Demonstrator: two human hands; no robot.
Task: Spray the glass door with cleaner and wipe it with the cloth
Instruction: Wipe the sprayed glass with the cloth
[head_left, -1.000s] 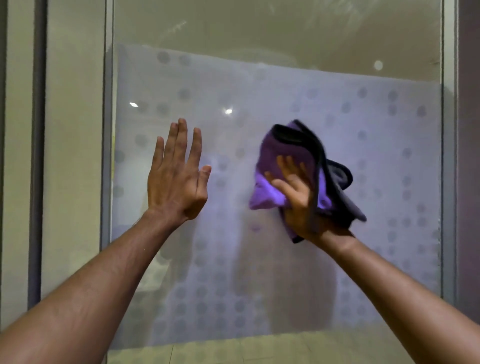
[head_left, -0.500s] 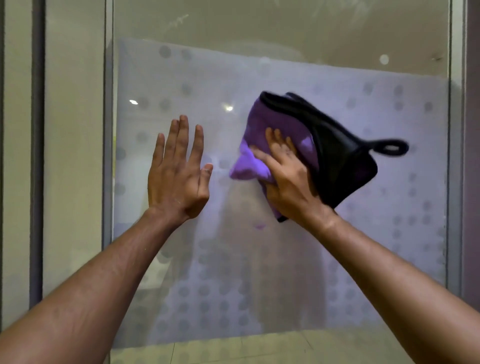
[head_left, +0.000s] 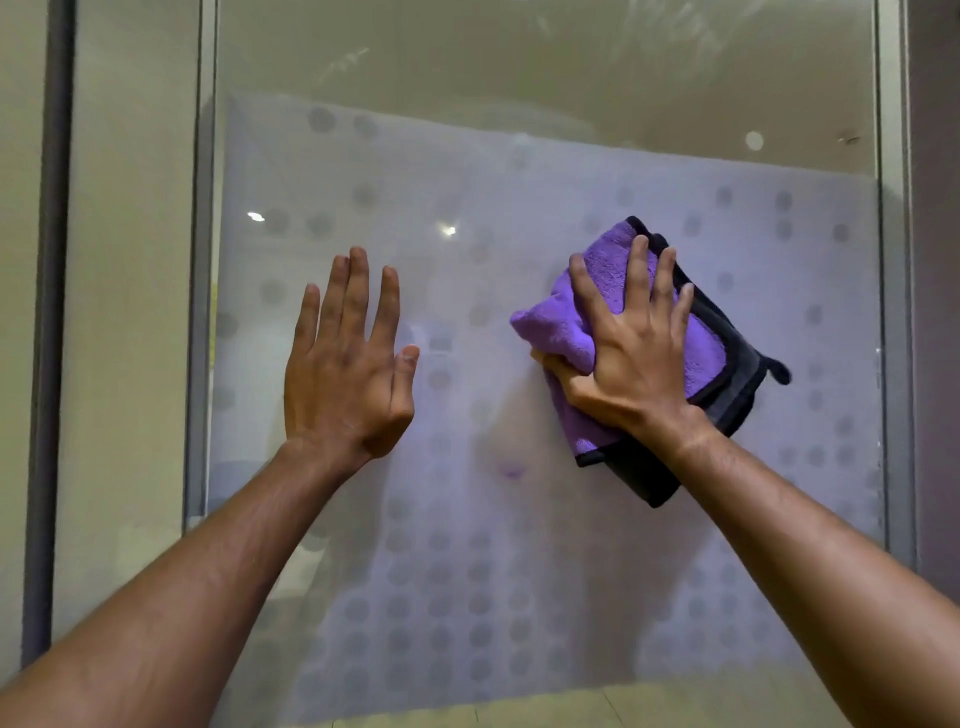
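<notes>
We stand close to the glass door (head_left: 545, 171), whose middle and lower part carries a frosted band with rows of grey dots, and both our arms reach forward onto it. Our right hand (head_left: 631, 358) lies on the purple cloth (head_left: 711, 358) with its four fingers spread flat and pointing up the pane, while the thumb curls round the cloth's left fold, so the cloth is both pressed to the glass and gripped. The cloth sits right of the door's middle, near its right frame (head_left: 894, 312); its long axis tilts down toward that frame, with a dark edge and a small loop at its right end. Our left hand (head_left: 353, 364) is left of the cloth and well apart from it, fingers straight and loosely spread, holding nothing; it seems to rest on the glass, though we cannot tell true contact. No cleaner bottle shows here. We judge the wiping is under way, and the right hand is the one placed for the next stroke, with most unwiped glass lying left of and below the cloth
</notes>
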